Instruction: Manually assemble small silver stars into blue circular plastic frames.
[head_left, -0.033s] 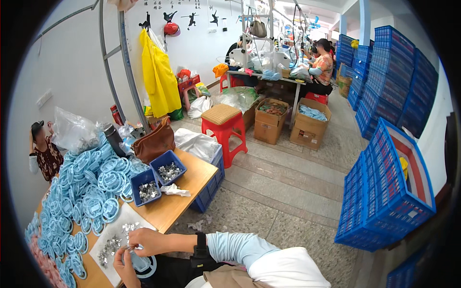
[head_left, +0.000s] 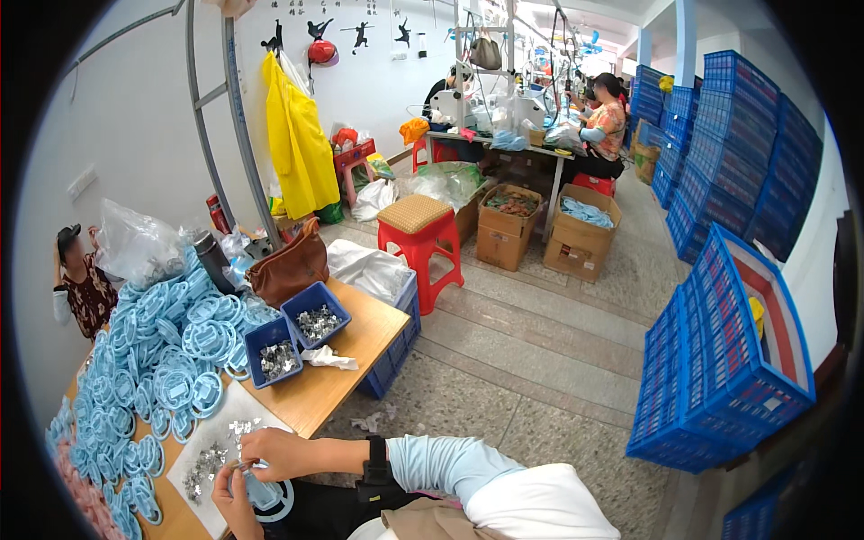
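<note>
Fingers of my left hand (head_left: 234, 508) and my right hand (head_left: 277, 453) meet in a pinch at the table's near edge. Between and below them shows a light blue oval piece (head_left: 270, 498) with a rounded rim, held by both hands. Whether a small metal part is also in the fingertips I cannot make out. Just left of my hands, small shiny metal pieces (head_left: 205, 470) lie scattered on a white sheet (head_left: 232, 403). Beyond it is a big heap of similar light blue pieces (head_left: 157, 346).
Two blue bins (head_left: 253, 360) of metal pieces, a brown leather bag (head_left: 292, 265) and a dark flask (head_left: 212, 256) stand on the wooden table (head_left: 373, 315). A red stool (head_left: 418, 256) is beyond. Blue crates (head_left: 711, 360) rise at right. People sit at sewing machines farther off.
</note>
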`<state>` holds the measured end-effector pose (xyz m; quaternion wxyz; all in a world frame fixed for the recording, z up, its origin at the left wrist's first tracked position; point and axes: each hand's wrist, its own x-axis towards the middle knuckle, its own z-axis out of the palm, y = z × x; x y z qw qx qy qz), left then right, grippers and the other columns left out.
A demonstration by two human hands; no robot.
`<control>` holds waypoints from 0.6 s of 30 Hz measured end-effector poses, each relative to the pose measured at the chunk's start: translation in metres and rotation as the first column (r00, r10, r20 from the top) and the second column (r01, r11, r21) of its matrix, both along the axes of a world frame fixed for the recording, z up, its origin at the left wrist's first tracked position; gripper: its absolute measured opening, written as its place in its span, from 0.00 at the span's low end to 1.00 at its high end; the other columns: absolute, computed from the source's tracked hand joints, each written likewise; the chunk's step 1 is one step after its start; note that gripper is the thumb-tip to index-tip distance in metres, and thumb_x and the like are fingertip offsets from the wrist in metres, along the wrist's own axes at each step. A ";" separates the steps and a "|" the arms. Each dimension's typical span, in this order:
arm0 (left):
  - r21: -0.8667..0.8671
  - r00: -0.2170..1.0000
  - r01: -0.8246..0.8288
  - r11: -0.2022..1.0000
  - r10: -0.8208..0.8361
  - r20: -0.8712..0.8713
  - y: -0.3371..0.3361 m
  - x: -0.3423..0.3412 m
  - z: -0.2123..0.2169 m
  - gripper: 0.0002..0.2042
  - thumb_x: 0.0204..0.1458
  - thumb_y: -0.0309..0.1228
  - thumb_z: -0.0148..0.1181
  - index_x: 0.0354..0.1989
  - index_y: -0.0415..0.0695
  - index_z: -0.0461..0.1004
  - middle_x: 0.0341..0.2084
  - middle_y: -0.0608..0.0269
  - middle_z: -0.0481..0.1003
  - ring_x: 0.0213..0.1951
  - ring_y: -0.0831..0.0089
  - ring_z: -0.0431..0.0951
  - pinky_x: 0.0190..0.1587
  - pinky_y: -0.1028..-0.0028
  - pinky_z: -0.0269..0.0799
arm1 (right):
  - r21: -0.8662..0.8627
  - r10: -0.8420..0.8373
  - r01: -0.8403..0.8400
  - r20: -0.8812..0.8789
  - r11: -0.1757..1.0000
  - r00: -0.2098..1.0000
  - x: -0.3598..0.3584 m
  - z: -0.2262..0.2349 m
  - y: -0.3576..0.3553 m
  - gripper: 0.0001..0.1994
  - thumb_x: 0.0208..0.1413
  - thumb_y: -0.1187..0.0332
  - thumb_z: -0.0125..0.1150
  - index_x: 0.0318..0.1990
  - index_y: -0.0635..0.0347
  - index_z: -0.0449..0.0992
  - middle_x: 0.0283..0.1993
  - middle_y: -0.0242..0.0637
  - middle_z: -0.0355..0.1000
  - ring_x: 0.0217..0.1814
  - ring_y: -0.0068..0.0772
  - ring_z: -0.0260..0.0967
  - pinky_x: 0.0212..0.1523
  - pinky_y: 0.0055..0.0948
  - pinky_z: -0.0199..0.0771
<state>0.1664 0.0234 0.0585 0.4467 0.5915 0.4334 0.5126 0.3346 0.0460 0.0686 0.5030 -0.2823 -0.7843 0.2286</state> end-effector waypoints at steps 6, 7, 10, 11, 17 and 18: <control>-0.186 0.993 -0.014 0.982 0.035 0.108 0.020 -0.011 -0.011 0.10 0.49 0.27 0.49 0.38 0.36 0.69 0.31 0.61 0.72 0.33 0.78 0.71 0.37 0.79 0.66 | -0.031 0.010 -0.007 0.092 1.000 0.996 0.000 -0.004 0.024 0.06 0.35 0.72 0.57 0.22 0.64 0.68 0.26 0.41 0.63 0.31 0.43 0.64 0.31 0.35 0.64; -0.166 0.985 -0.061 0.984 0.087 0.152 0.020 -0.012 -0.013 0.12 0.47 0.27 0.49 0.39 0.34 0.69 0.33 0.59 0.72 0.35 0.76 0.72 0.39 0.77 0.68 | -0.030 0.011 -0.008 0.101 1.000 0.995 0.000 -0.006 0.029 0.06 0.35 0.72 0.57 0.23 0.63 0.69 0.26 0.41 0.64 0.31 0.43 0.64 0.31 0.35 0.65; -0.247 0.989 -0.123 0.961 0.140 0.053 0.029 -0.021 -0.018 0.12 0.47 0.24 0.48 0.40 0.35 0.69 0.34 0.60 0.71 0.37 0.76 0.70 0.41 0.78 0.65 | -0.062 -0.025 0.031 0.091 0.998 0.996 0.003 -0.023 0.045 0.07 0.36 0.72 0.57 0.25 0.62 0.70 0.26 0.40 0.65 0.31 0.42 0.64 0.32 0.34 0.65; -0.265 0.987 -0.137 0.954 0.153 0.043 0.031 -0.026 -0.021 0.12 0.46 0.24 0.48 0.41 0.35 0.69 0.34 0.61 0.71 0.37 0.76 0.70 0.41 0.79 0.64 | -0.040 -0.023 0.025 0.041 0.999 0.999 0.000 -0.026 0.049 0.06 0.37 0.73 0.57 0.25 0.62 0.70 0.27 0.39 0.66 0.31 0.40 0.65 0.32 0.32 0.65; -0.368 0.981 -0.042 0.929 0.109 0.163 0.050 -0.036 -0.051 0.11 0.49 0.28 0.49 0.41 0.39 0.69 0.31 0.65 0.72 0.30 0.82 0.71 0.31 0.82 0.69 | -0.247 -0.050 0.072 0.094 0.966 0.994 -0.005 -0.028 0.057 0.06 0.37 0.74 0.61 0.26 0.63 0.73 0.25 0.30 0.66 0.16 0.16 0.55 0.16 0.16 0.53; -0.395 0.967 -0.025 0.918 0.122 0.222 0.050 -0.036 -0.052 0.12 0.49 0.28 0.49 0.42 0.39 0.69 0.31 0.65 0.72 0.30 0.82 0.72 0.31 0.82 0.70 | -0.260 -0.008 0.032 0.092 0.965 0.996 -0.012 -0.029 0.057 0.06 0.37 0.74 0.61 0.26 0.63 0.73 0.25 0.30 0.66 0.16 0.16 0.55 0.16 0.16 0.53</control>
